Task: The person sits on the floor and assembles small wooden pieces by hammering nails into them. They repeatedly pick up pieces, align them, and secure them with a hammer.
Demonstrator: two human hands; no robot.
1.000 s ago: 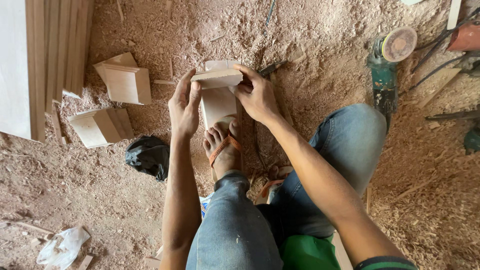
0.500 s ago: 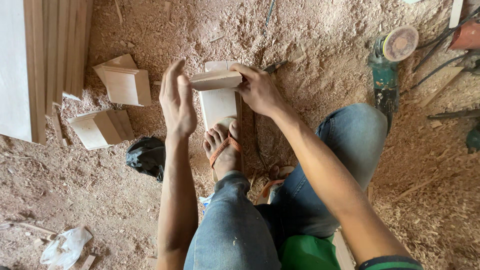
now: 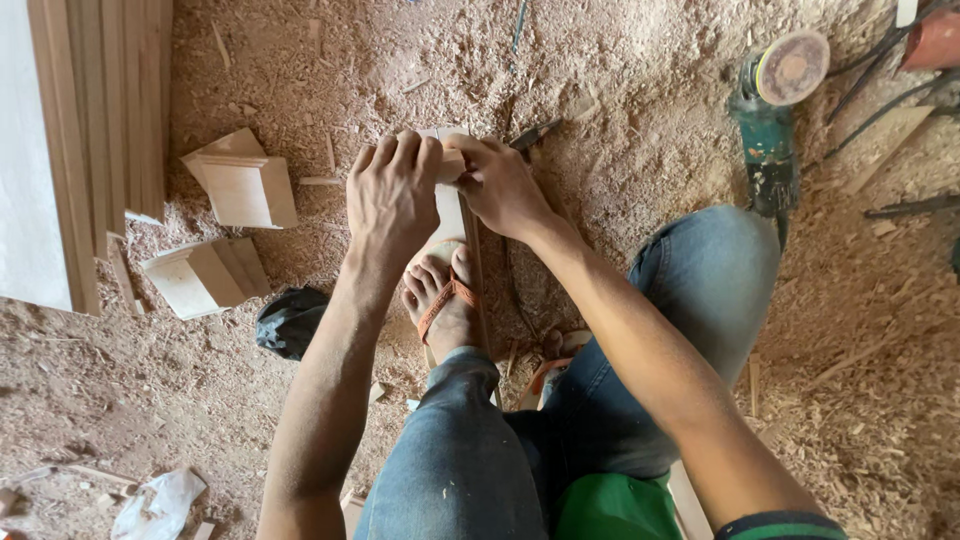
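Wood piece stands on sawdust floor, pinned under sandalled foot. Left hand curled over its top edge; right hand grips beside it. Two open wooden boxes lie left, contents not visible.

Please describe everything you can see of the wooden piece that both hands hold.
The wood piece is pale, smooth, light-coloured timber, made of flat boards joined at an angle. It stands on the sawdust floor, just beyond the toes of the foot in an orange sandal. The left hand covers its top from above, and the right hand grips its upper right edge. Most of it is hidden by the hands.
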